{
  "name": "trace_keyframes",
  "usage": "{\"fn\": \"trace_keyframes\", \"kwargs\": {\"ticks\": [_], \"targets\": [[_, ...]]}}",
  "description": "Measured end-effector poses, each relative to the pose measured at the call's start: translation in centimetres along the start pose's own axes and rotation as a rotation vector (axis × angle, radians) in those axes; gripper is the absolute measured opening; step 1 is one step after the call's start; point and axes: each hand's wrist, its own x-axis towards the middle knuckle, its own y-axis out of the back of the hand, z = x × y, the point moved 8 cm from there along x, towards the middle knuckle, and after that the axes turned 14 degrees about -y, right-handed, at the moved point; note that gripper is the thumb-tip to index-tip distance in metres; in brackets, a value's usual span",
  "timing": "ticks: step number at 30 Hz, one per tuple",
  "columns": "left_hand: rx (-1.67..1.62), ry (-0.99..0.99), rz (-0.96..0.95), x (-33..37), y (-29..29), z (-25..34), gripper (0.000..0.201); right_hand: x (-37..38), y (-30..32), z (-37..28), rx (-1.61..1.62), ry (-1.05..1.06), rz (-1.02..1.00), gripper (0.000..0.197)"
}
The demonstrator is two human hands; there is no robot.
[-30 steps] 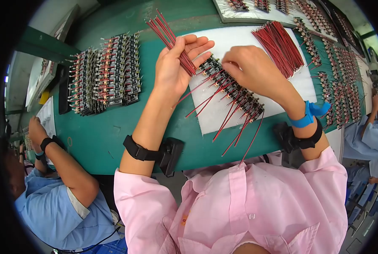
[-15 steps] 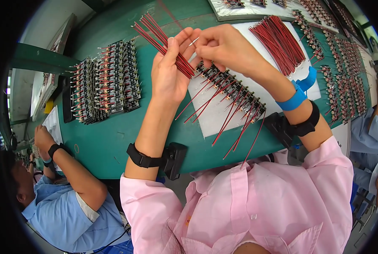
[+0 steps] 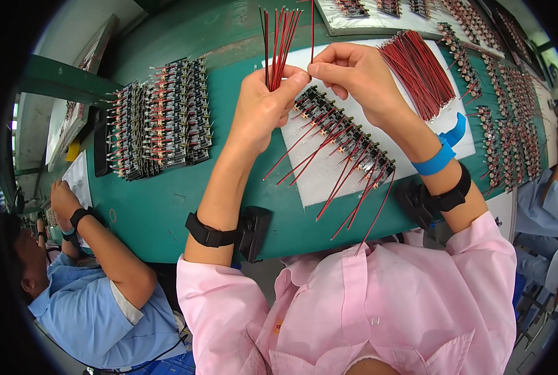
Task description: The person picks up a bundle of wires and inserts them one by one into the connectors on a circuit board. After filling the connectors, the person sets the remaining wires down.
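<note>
My left hand (image 3: 260, 109) is closed around a bundle of thin red and black wires (image 3: 282, 44), which stands nearly upright above the fist. Just to its right, my right hand (image 3: 363, 78) pinches a single red wire (image 3: 312, 34) between thumb and fingertips. The fingertips of both hands almost meet there, and the wire's lower end is hidden by them. Below the hands a slanting row of small black circuit boards (image 3: 344, 134) lies on a white sheet (image 3: 304, 184), with red wires trailing from it toward me.
A large pile of red and black wires (image 3: 420, 75) rests on the sheet's far right. Stacked circuit boards (image 3: 160, 119) stand on the green table (image 3: 166, 219) at left. More rows of boards (image 3: 507, 119) lie at right. A co-worker in blue (image 3: 97, 300) sits to my left.
My left hand has turned, swinging the wire bundle from leaning left to nearly upright. My right hand has shifted slightly right and down; the single wire, blurred and slanting before, now stands straight.
</note>
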Motion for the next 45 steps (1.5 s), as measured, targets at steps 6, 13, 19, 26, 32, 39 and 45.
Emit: {"fn": "trace_keyframes", "kwargs": {"ticks": [6,13,19,26,32,39,45], "targets": [[0.044,-0.023,0.018,0.1,-0.1,0.1,0.016,0.0,0.2,0.7,0.069,-0.004,0.019,0.009],[0.161,-0.175,-0.005,0.0,-0.3,1.1,0.013,-0.3,-0.1,0.4,0.120,-0.023,0.011,0.009],[0.148,-0.128,0.000,-0.2,-0.4,1.1,0.014,-0.4,0.1,0.2,0.070,0.015,-0.025,0.009],[0.321,-0.214,-0.025,-0.7,-0.9,2.0,0.012,-0.6,0.2,0.4,0.025,-0.058,-0.130,0.010],[0.470,-0.280,-0.044,-0.2,-0.6,1.9,0.011,-0.3,0.5,0.4,-0.060,-0.014,-0.082,0.010],[0.427,-0.245,-0.031,-0.5,-0.5,2.0,0.012,-0.8,0.0,-0.8,-0.238,0.171,-0.059,0.011],[0.229,-0.113,-0.043,-0.5,-0.1,1.1,0.016,-1.3,-0.4,-0.4,-0.114,0.011,-0.162,0.013]]}}
